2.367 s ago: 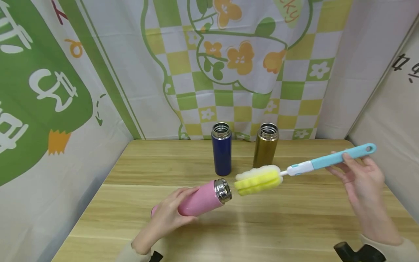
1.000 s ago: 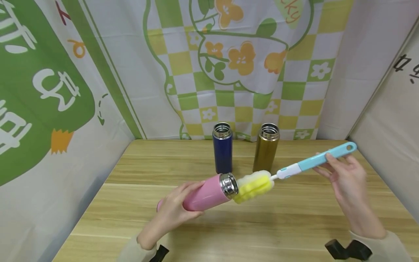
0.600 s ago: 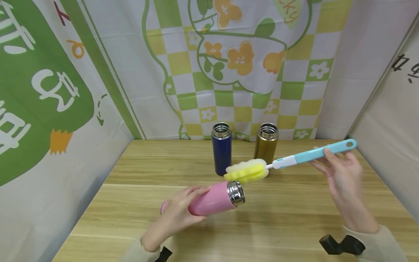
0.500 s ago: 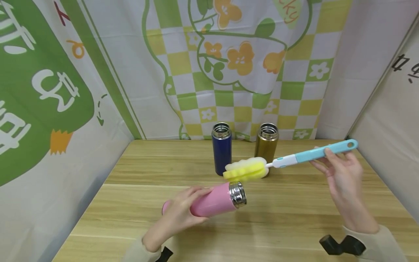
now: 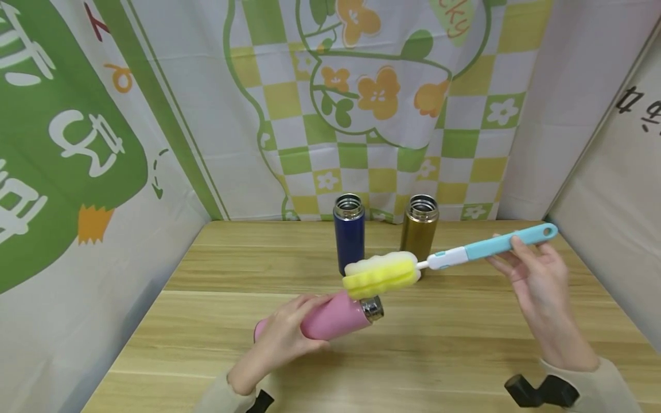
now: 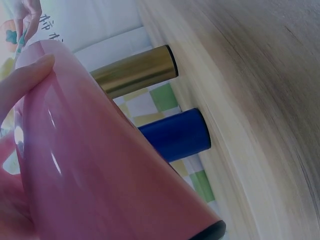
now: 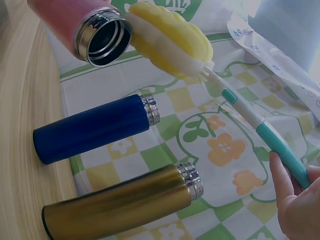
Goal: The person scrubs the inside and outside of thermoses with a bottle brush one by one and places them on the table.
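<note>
My left hand grips a pink thermos bottle, tilted with its steel mouth toward the right. The right wrist view looks into the uncapped mouth. In my right hand, thumb and fingers pinch the light-blue handle of a bottle brush. Its yellow and white sponge head is outside the bottle, overlapping the bottle's shoulder and neck in the head view. In the left wrist view the pink bottle fills much of the picture, and its mouth is hidden.
Behind the sponge, a blue thermos bottle and a gold one stand upright and uncapped at the back of the wooden table. A patterned cloth hangs behind the table, with more cloth at both sides.
The brush moved left from the right side to the bottle's mouth, then up, and now lies lower over the bottle's neck. The pink bottle shifted right, and its mouth has turned away from the head view.
</note>
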`<state>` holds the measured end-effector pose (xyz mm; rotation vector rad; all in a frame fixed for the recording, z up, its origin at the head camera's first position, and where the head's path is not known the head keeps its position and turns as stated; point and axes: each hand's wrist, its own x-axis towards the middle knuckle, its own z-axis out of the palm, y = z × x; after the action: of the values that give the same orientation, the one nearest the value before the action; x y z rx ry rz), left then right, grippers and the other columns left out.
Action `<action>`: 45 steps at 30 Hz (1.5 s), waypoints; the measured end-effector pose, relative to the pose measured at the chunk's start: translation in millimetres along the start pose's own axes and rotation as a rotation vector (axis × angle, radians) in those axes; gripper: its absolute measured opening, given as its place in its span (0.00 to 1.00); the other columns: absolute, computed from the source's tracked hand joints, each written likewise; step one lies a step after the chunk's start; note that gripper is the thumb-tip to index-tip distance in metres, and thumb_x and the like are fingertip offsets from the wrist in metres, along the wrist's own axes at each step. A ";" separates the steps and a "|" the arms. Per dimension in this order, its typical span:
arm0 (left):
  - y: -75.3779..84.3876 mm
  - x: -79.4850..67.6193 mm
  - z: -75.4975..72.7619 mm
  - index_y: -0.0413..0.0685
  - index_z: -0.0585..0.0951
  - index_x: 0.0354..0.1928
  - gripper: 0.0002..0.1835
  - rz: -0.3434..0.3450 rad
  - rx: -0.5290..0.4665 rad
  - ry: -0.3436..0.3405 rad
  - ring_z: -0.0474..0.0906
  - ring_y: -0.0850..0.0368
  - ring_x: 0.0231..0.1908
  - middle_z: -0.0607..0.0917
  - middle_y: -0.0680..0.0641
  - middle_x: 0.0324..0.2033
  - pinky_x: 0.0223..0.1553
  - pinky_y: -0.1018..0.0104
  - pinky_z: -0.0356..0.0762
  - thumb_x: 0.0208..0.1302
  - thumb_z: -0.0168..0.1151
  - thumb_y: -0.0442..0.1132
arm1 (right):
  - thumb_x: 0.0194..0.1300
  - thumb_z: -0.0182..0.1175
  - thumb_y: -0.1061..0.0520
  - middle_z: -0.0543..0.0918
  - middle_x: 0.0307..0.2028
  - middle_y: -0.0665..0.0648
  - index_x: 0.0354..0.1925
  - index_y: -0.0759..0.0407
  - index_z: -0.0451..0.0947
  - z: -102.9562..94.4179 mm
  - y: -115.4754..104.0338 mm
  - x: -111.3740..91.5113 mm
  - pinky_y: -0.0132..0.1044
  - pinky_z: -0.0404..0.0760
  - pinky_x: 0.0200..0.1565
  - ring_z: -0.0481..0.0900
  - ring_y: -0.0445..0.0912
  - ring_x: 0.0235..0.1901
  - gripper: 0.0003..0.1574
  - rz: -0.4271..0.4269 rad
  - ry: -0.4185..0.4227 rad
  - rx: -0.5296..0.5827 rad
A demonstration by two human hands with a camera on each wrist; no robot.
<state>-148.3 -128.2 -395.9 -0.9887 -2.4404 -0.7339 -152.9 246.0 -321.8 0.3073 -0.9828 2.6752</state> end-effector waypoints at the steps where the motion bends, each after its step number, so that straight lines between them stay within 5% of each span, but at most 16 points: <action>1: -0.2 -0.1 0.1 0.50 0.74 0.53 0.41 -0.008 -0.005 -0.002 0.76 0.56 0.41 0.78 0.49 0.42 0.39 0.60 0.75 0.27 0.75 0.51 | 0.61 0.46 0.73 0.78 0.30 0.61 0.32 0.68 0.70 -0.5 0.0 -0.3 0.47 0.76 0.40 0.80 0.55 0.38 0.06 0.006 -0.004 0.003; 13: -3.7 -3.4 -1.3 0.53 0.71 0.56 0.43 -0.128 -0.082 0.052 0.76 0.56 0.42 0.79 0.50 0.45 0.35 0.62 0.76 0.28 0.76 0.44 | 0.62 0.41 0.75 0.78 0.30 0.64 0.34 0.69 0.69 -7.0 1.7 -2.4 0.48 0.77 0.38 0.80 0.56 0.36 0.10 0.038 -0.081 0.033; 25: -6.3 -6.5 -3.2 0.51 0.71 0.56 0.44 -0.180 -0.139 0.076 0.75 0.52 0.44 0.77 0.46 0.48 0.38 0.59 0.76 0.28 0.76 0.44 | 0.61 0.43 0.75 0.79 0.29 0.63 0.34 0.69 0.71 -17.9 -1.5 -2.6 0.46 0.78 0.35 0.81 0.54 0.34 0.10 0.017 -0.052 -0.038; 29: -8.2 -8.5 -2.2 0.51 0.69 0.57 0.43 -0.241 -0.249 0.088 0.75 0.55 0.42 0.77 0.47 0.49 0.38 0.63 0.75 0.31 0.76 0.42 | 0.60 0.44 0.76 0.80 0.28 0.64 0.35 0.70 0.72 -21.1 -3.5 -2.7 0.45 0.79 0.34 0.81 0.54 0.33 0.10 -0.014 -0.022 -0.054; 34: 7.0 -3.8 -12.3 0.47 0.68 0.58 0.41 -0.412 -0.420 0.062 0.76 0.52 0.40 0.78 0.42 0.47 0.37 0.65 0.75 0.36 0.74 0.35 | 0.60 0.46 0.74 0.80 0.28 0.63 0.37 0.70 0.73 -23.4 -5.8 -3.0 0.44 0.79 0.34 0.81 0.53 0.33 0.10 0.009 0.009 -0.090; 41: -2.6 -8.2 -0.1 0.62 0.64 0.60 0.42 -0.560 -0.546 0.018 0.74 0.57 0.35 0.80 0.48 0.41 0.32 0.65 0.73 0.39 0.73 0.41 | 0.60 0.46 0.74 0.80 0.30 0.63 0.37 0.70 0.73 -24.0 -3.6 -2.5 0.43 0.79 0.35 0.81 0.53 0.34 0.10 0.061 0.005 -0.101; 45: -0.4 -7.7 2.3 0.61 0.60 0.61 0.41 -0.618 -0.727 -0.005 0.76 0.54 0.34 0.80 0.43 0.42 0.33 0.64 0.75 0.44 0.69 0.37 | 0.60 0.46 0.74 0.80 0.30 0.64 0.39 0.69 0.71 -22.9 -0.8 -1.4 0.43 0.79 0.34 0.81 0.54 0.34 0.10 0.067 -0.006 -0.091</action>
<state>-143.8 -130.9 -402.0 -0.4026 -2.5221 -1.9112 -153.7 261.4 -338.8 0.2686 -1.1323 2.6796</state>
